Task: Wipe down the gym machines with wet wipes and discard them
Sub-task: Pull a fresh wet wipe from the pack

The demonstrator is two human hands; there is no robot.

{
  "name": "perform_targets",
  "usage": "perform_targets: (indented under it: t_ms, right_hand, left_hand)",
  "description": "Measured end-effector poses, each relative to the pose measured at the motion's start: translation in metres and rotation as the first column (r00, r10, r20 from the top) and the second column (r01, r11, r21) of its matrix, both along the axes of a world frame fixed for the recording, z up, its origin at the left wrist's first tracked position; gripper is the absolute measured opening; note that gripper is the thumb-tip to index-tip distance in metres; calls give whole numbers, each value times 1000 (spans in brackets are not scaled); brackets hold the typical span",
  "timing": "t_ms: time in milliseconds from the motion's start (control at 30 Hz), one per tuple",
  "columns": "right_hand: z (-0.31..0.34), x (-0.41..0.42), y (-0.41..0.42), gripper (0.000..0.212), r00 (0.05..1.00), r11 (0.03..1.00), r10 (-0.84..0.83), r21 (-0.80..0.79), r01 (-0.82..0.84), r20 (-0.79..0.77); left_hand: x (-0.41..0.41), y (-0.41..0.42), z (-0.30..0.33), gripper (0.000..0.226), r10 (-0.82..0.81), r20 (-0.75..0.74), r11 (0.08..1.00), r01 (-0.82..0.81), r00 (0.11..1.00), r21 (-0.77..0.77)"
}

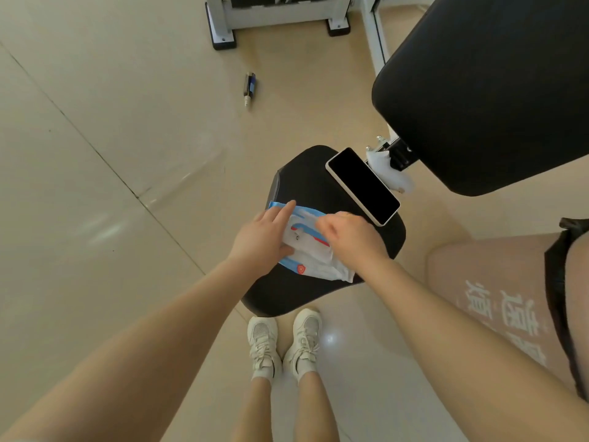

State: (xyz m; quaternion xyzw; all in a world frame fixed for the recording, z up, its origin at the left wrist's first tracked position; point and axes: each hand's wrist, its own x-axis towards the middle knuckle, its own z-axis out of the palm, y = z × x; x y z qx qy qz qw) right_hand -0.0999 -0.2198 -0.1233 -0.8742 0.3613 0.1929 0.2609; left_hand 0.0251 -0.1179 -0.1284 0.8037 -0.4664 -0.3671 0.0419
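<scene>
phone point(363, 186) on seat point(306, 180), bottle point(250, 88) on floor

Black seat pad point(318, 183), white-and-blue wipes pack point(314, 263) (red badge), cream shoes point(283, 342), beige floor point(95, 154).

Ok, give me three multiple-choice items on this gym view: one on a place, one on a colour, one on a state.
1. Where does the phone lie?
A. on the floor
B. on the black seat pad
C. in a hand

2. What colour are the shoes?
A. white
B. red
C. black

3. What is the left hand doing?
A. hanging idle
B. gripping the phone
C. resting on the wipes pack, index finger straight

Answers:
1 B, the phone sits at the pad's far right edge.
2 A, both shoes by the pad are white.
3 C, it steadies the pack while the right hand pinches at its top.
</scene>
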Motion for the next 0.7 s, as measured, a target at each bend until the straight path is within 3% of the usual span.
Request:
perform_targets:
  t_ms: [133, 233, 333, 433, 700]
  right_hand:
    - [-2, 0, -9, 30, 942, 928, -331, -164, 334, 47]
    - [-3, 2, -2, 22, 873, 877, -465, -61, 477, 146]
    - [-8, -5, 10, 13, 951, 956, -285, -38, 291, 119]
    - [-17, -12, 25, 22, 997, 992, -44, -115, 51, 63]
    - [-15, 5, 37, 28, 991, 990, -82, -102, 93, 106]
  left_hand:
    - [-1, 3, -1, 76, 6, -39, 1000, -6, 999, -17]
    - [1, 11, -1, 59, -1, -44, 998, -2, 999, -67]
    - [2, 16, -3, 44, -132, 33, 986, 135, 991, -98]
    - [3, 17, -5, 39, -175, 53, 980, 180, 983, -88]
    - [4, 16, -3, 40, -206, 74, 975, 211, 976, -75]
